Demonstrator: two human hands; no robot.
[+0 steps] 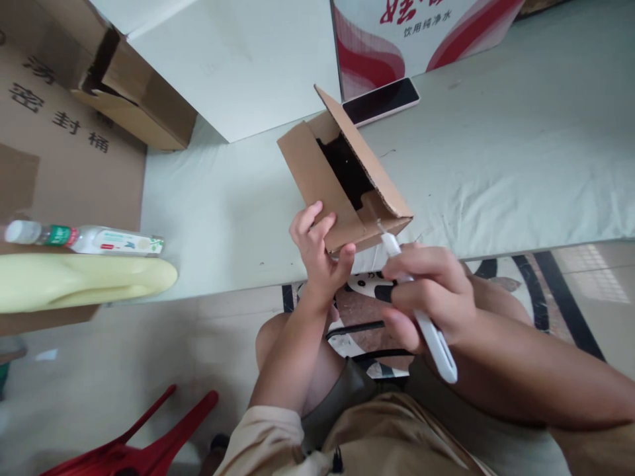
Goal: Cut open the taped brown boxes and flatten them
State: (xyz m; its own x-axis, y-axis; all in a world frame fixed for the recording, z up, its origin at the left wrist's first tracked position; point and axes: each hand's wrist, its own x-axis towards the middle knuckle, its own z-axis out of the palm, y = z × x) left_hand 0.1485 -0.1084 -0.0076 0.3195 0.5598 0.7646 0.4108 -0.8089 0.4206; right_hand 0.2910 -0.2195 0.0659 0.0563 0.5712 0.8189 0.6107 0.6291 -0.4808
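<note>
- A small brown cardboard box (pixel 325 182) sits near the near edge of the table, roughly mid-scene, its top partly open; one flap stands raised on the right side, and the inside is dark.
- The left hand (pixel 320 244) grips the box's near left corner, fingers bent over the top face and thumb at the near edge, so the gap between them is filled by cardboard.
- The right hand (pixel 431 291) is closed around a slim white plastic handheld tool (pixel 434 340), fingers curled along its handle; the tool slants with its thin tip toward the box's near right part. Whether the tip touches the cardboard I cannot tell.
- The table (pixel 520 152) under the box wears a pale green cloth with light wrinkles.
- A dark-screened phone with a pale pink edge (pixel 381 102) lies just beyond the raised flap.
- At the far side stand a large plain white box (pixel 248 66) and, right of it, a white and red printed carton (pixel 397 49).
- To the left are an open brown cardboard box (pixel 143 99), a clear plastic bottle with a green-and-white label (pixel 119 240), and a long pale yellow object (pixel 84 283) nearer than the bottle.
- Red plastic furniture (pixel 133 456) shows on the floor, near left.
</note>
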